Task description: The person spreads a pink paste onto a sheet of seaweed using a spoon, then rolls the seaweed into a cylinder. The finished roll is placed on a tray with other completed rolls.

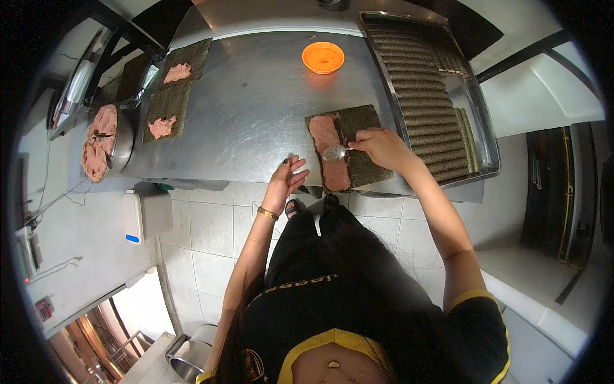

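My right hand (386, 150) grips a metal spoon (334, 153), its bowl resting on a strip of pink paste (325, 131). The paste runs along the left part of a dark seaweed sheet (366, 127), which lies at the front edge of the steel table. Just left of that sheet, my left hand (286, 179) hovers by the table edge, fingers apart and holding nothing. Two more seaweed sheets (192, 56) lie at the far left, each with a lump of pink paste (177, 73). A metal bowl of pink paste (100, 137) stands at the table's left end.
To the right, a metal tray (387, 80) holds several rows of dark seaweed rolls (428, 105). An orange bowl (323, 59) sits toward the back of the steel table (249, 96). Below the left end is a white bin (148, 216) on the tiled floor.
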Available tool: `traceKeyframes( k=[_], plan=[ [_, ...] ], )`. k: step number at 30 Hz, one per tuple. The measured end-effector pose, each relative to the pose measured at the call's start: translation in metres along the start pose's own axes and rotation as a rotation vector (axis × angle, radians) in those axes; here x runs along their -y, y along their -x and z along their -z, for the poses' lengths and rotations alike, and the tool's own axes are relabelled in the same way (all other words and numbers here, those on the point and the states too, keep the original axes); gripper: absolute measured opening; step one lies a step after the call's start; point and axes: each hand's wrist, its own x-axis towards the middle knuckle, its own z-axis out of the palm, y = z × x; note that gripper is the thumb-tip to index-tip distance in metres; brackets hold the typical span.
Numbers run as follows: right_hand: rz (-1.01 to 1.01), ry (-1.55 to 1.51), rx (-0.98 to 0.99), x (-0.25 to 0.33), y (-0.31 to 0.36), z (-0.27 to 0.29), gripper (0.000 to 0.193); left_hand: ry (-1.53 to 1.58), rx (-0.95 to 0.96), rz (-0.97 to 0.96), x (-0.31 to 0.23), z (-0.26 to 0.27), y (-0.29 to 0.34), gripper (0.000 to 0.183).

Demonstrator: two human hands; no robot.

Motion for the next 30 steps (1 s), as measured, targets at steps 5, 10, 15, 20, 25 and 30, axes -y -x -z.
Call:
traceKeyframes(
  k=[5, 10, 15, 20, 25, 30],
  plan=[
    [-0.097, 0.111, -0.081, -0.014, -0.027, 0.004, 0.028, -0.027, -0.019, 0.007, -0.002, -0.009, 0.003, 0.049],
    [-0.189, 0.144, -0.177, 0.004, -0.037, 0.013, 0.026, -0.010, -0.024, 0.015, 0.002, -0.008, 0.001, 0.048],
    [-0.224, 0.081, -0.045, 0.042, 0.004, -0.001, 0.023, 0.017, 0.033, 0.011, 0.002, -0.011, 0.000, 0.049],
    [-0.242, 0.111, -0.095, 0.076, 0.047, -0.018, 0.022, 0.005, 0.089, 0.042, 0.001, -0.014, -0.013, 0.051],
    [-0.364, 0.070, 0.028, 0.112, 0.068, -0.025, 0.033, -0.042, 0.164, 0.101, -0.004, -0.011, -0.021, 0.051],
    [-0.423, -0.012, 0.029, 0.129, 0.081, -0.025, 0.042, -0.069, 0.216, 0.123, -0.008, -0.008, -0.025, 0.050]
  ],
)
